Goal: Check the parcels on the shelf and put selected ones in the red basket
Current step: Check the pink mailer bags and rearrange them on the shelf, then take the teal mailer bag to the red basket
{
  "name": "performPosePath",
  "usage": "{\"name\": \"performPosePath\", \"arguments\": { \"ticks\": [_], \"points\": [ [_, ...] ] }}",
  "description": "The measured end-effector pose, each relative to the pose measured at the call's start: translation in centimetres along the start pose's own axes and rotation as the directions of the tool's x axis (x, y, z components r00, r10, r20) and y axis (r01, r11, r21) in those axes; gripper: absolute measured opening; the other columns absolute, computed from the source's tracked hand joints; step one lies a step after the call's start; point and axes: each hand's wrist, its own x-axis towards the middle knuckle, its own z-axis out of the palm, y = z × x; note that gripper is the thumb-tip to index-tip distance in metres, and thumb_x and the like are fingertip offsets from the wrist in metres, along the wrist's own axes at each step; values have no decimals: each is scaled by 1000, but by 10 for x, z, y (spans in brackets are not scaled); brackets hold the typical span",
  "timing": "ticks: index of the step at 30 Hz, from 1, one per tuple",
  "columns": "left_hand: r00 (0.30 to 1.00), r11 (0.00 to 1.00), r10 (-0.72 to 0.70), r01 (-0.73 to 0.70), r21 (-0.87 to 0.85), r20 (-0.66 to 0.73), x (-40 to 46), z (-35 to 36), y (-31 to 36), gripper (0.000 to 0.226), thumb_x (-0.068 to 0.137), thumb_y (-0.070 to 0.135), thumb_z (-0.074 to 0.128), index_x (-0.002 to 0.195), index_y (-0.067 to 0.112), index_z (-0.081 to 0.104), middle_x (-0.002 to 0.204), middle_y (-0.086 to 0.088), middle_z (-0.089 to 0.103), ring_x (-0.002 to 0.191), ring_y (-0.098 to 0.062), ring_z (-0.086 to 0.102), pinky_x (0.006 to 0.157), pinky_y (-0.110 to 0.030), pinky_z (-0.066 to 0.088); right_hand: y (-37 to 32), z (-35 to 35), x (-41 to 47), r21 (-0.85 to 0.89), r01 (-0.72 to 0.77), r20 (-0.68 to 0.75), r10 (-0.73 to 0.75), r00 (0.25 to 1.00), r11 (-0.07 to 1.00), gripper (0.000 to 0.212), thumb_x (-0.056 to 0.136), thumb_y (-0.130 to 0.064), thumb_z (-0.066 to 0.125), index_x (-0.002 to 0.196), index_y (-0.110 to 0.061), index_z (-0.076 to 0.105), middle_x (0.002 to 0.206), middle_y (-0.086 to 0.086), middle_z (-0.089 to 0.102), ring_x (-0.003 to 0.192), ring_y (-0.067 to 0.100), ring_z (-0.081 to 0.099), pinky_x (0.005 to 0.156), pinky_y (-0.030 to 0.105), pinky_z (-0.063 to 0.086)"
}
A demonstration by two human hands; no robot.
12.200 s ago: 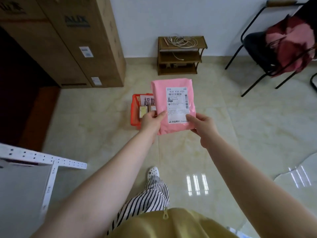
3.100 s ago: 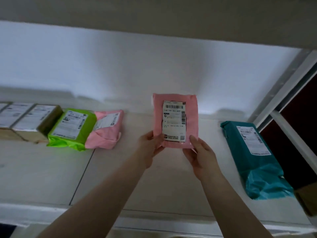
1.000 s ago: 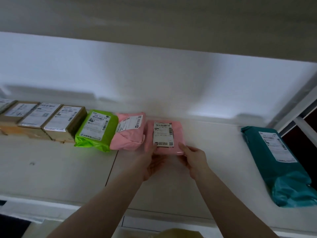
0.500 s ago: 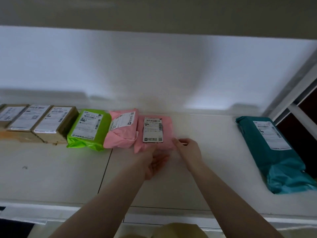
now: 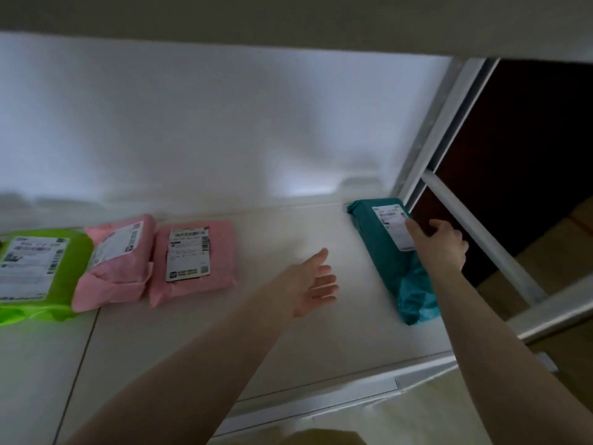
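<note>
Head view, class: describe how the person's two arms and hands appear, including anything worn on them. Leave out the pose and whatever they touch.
Both forearms are bare from the bottom edge of the picture to the wrist; no sleeve shows. The left hand and the right hand wear no glove, and no watch, ring or bracelet can be seen. The light is dim, so fine marks cannot be told.

- White shelf (image 5: 288, 342) carrying four parcels.
- Teal parcel (image 5: 388, 252) at far right; right hand (image 5: 439, 245) on its white label, fingers spread.
- Left hand (image 5: 313, 282) open, palm up, above bare shelf between teal parcel and pink parcel (image 5: 192, 261).
- Second pink parcel (image 5: 112, 264) touching the first; green parcel (image 5: 35, 274) at left edge.
</note>
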Motion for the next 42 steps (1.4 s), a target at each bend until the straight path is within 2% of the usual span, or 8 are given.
{"name": "performPosePath", "arguments": {
  "ticks": [7,16,21,25,28,32,36,42],
  "points": [
    [993,993,-113,114,32,-17,9,25,0,58,80,54,68,113,8,58,107,-13,49,84,-27,54,89,-53,53,31,18,27,-43,-101,262,109,959,994,69,86,-60,58,129,-6,56,121,19,63,106,38,61,88,46,52],
    [990,978,-131,121,-170,-47,-10,19,12,67,88,45,63,139,11,38,141,-19,44,128,-42,46,101,-58,44,-10,73,-44,103,47,314,-77,946,994,59,80,-52,71,122,-18,47,119,12,64,106,34,62,86,41,50],
    [990,982,9,-36,-184,-144,-18,-2,15,49,87,47,64,119,11,55,101,-12,62,92,-32,62,86,-50,54,-29,85,-78,456,-34,353,-146,924,889,68,73,-46,79,129,-20,48,121,12,65,106,31,65,89,51,56],
    [939,933,166,-248,-259,-301,-31,-24,16,62,73,47,78,120,15,55,105,-12,66,83,-30,67,62,-41,60,-50,80,-107,687,-103,387,-242,890,719,75,81,-24,79,146,-23,42,109,-1,63,97,16,66,78,40,61],
    [910,904,244,-339,-261,-336,-40,-39,17,101,39,62,88,126,21,56,112,-9,71,94,-34,71,76,-49,59,-67,73,-126,737,-66,383,-336,861,673,77,82,-18,78,148,-27,39,106,-7,61,94,4,60,68,23,57],
    [852,838,341,-467,-282,-398,-58,-57,18,60,68,42,81,117,14,61,109,-10,72,95,-33,70,79,-49,59,-82,65,-146,756,-3,361,-412,837,654,78,81,-21,78,147,-33,39,112,-11,61,101,5,60,74,25,58],
    [812,764,421,-558,-325,-403,-72,-68,16,47,78,32,73,119,14,59,107,-7,72,93,-27,70,71,-38,61,-85,62,-168,722,-263,566,-327,757,640,78,83,-37,71,150,-37,31,135,0,54,118,20,55,92,37,53],
    [761,712,514,-636,-298,-395,-87,-75,10,44,81,32,68,120,12,59,110,-8,73,98,-25,71,80,-38,60,-88,59,-188,623,-634,782,-350,515,459,60,69,-40,73,126,-24,59,118,16,69,104,37,66,84,56,58]
  ]
}}
